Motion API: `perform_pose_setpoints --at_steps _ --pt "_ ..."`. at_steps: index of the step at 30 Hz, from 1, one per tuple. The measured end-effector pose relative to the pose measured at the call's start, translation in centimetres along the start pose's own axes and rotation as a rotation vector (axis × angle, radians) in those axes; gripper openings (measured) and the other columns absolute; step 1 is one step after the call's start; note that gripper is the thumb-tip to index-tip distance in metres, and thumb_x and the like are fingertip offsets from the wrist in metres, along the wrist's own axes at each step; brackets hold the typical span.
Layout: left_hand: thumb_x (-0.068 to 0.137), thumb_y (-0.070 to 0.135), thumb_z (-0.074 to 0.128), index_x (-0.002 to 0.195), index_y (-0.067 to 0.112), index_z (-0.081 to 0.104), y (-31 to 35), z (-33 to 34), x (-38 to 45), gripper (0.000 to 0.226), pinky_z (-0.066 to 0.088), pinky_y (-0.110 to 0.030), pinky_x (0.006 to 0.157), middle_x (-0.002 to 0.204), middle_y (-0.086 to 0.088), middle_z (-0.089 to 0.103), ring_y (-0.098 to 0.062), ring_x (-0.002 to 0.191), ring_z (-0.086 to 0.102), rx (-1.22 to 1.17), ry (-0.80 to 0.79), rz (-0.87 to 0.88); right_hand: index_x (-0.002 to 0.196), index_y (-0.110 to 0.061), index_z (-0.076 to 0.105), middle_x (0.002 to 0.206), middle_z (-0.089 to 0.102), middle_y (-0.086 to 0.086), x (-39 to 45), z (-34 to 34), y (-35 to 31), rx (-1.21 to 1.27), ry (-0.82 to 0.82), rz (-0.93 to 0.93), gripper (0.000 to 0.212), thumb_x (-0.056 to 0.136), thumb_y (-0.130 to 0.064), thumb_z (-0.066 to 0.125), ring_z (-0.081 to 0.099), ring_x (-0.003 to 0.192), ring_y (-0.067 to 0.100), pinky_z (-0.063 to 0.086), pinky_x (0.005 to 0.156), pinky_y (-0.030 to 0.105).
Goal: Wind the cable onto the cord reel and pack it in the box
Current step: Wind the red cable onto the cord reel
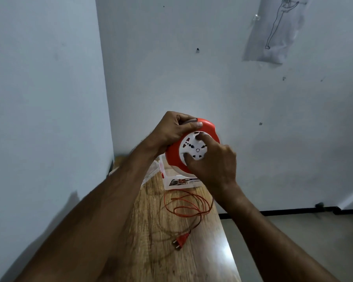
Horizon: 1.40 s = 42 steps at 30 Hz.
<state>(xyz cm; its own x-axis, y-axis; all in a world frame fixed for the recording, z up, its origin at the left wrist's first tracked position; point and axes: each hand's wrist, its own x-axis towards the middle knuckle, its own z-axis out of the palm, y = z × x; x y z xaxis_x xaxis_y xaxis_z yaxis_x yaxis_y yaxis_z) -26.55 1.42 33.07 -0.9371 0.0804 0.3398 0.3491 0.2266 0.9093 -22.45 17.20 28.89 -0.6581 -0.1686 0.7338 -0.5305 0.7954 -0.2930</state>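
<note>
Orange cord reel (172, 157) is gripped at its rim by the left hand (172, 129); the right hand (214, 162) pinches its white hub; beneath the reel, cable (189, 209) lies loose on the surface (151, 251).

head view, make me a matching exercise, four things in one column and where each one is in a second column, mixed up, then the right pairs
Things:
1. cord reel
2. plug
3. box
4. drawing

Places:
A. taped on the wall, upper right
B. lying on the wooden table, near end of the loose cable
C. held up in both hands
D. on the table, below the reel

Pairs: 1-C, 2-B, 3-D, 4-A
</note>
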Motion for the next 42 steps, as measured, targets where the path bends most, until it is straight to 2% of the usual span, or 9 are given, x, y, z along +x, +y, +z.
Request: perform_pose_setpoints --at_steps 4,8,12,16,20,26,30,37,42 --pt "0.091 0.03 0.074 0.112 0.016 0.076 -0.4 0.5 0.1 0.025 0.065 -0.031 0.076 0.098 0.003 0.078 -0.015 0.082 0.078 0.005 0.045 0.013 0.116 -0.02 0.067 0.11 0.074 -0.002 -0.4 0.5 -1.3 0.318 0.114 0.4 0.058 0.069 -0.05 0.087 0.071 0.09 0.011 0.06 0.077 0.021" --pt "0.09 0.033 0.075 0.12 0.014 0.074 -0.7 1.2 0.4 0.035 0.063 -0.032 0.084 0.107 0.001 0.078 -0.015 0.089 0.076 0.045 0.107 0.034 0.112 -0.025 0.059 0.116 0.066 0.0 0.3 1.1 -2.2 0.726 0.092 0.986 0.057 0.069 -0.044 0.09 0.069 0.105 0.026 0.063 0.083 0.046" --pt "0.089 0.034 0.076 0.12 0.014 0.074 -0.5 1.7 0.5 0.036 0.06 -0.019 0.08 0.105 0.006 0.076 -0.007 0.09 0.074 0.058 0.119 0.07 0.118 -0.012 0.054 0.104 0.07 0.018 1.9 -0.8 -3.0 1.322 0.05 1.46 0.055 0.078 -0.032 0.087 0.076 0.081 0.03 0.065 0.067 0.043" --pt "0.09 0.031 0.075 0.112 0.014 0.077 -0.4 1.6 0.5 0.027 0.062 -0.023 0.075 0.097 0.004 0.078 -0.013 0.084 0.077 -0.03 0.144 0.037 0.128 -0.001 0.046 0.091 0.069 0.027 2.4 -2.6 -3.5 1.7 0.064 1.563 0.047 0.094 -0.019 0.072 0.066 0.045 0.016 0.064 0.057 0.036" --pt "0.092 0.032 0.073 0.112 0.015 0.076 -0.3 0.7 0.3 0.027 0.064 -0.034 0.077 0.1 -0.001 0.079 -0.02 0.084 0.077 -0.092 0.153 0.003 0.124 0.0 0.053 0.09 0.075 0.023 1.0 -3.5 -3.2 1.332 -0.116 1.268 0.03 0.097 -0.008 0.063 0.066 0.051 0.014 0.057 0.05 0.027" --pt "0.093 0.031 0.071 0.113 0.018 0.075 0.2 0.0 0.0 0.024 0.064 -0.029 0.071 0.099 0.0 0.079 -0.019 0.081 0.078 -0.086 0.081 -0.022 0.128 -0.017 0.064 0.141 0.054 0.019 -0.8 -2.7 -0.3 -0.113 -0.162 -0.192 0.047 0.085 -0.002 0.073 0.073 0.088 0.035 0.064 0.065 0.038" --pt "0.093 0.03 0.072 0.116 0.015 0.075 0.4 0.1 -0.1 0.028 0.064 -0.03 0.073 0.102 -0.001 0.079 -0.018 0.083 0.078 -0.086 0.038 -0.029 0.154 -0.03 0.039 0.161 0.024 0.026 -1.1 -2.8 0.0 -0.408 -0.399 -0.281 0.067 0.094 -0.013 0.064 0.069 0.102 0.04 0.06 0.076 0.042" --pt "0.092 0.031 0.073 0.118 0.015 0.074 0.3 0.6 -0.3 0.031 0.064 -0.033 0.078 0.105 -0.002 0.079 -0.019 0.085 0.078 -0.041 0.027 -0.033 0.129 -0.018 0.068 0.115 0.068 0.034 -0.3 -2.6 -0.5 -0.615 -0.304 -0.34 0.065 0.07 -0.031 0.09 0.074 0.075 0.045 0.061 0.061 0.051" --pt "0.091 0.032 0.074 0.123 0.014 0.072 0.6 0.6 -0.2 0.037 0.063 -0.025 0.078 0.109 0.0 0.076 -0.014 0.089 0.076 0.025 0.028 0.013 0.129 -0.015 0.068 0.106 0.076 0.022 0.0 -1.8 0.2 -0.351 -0.178 -0.313 0.063 0.071 -0.028 0.09 0.076 0.081 0.039 0.064 0.071 0.05"
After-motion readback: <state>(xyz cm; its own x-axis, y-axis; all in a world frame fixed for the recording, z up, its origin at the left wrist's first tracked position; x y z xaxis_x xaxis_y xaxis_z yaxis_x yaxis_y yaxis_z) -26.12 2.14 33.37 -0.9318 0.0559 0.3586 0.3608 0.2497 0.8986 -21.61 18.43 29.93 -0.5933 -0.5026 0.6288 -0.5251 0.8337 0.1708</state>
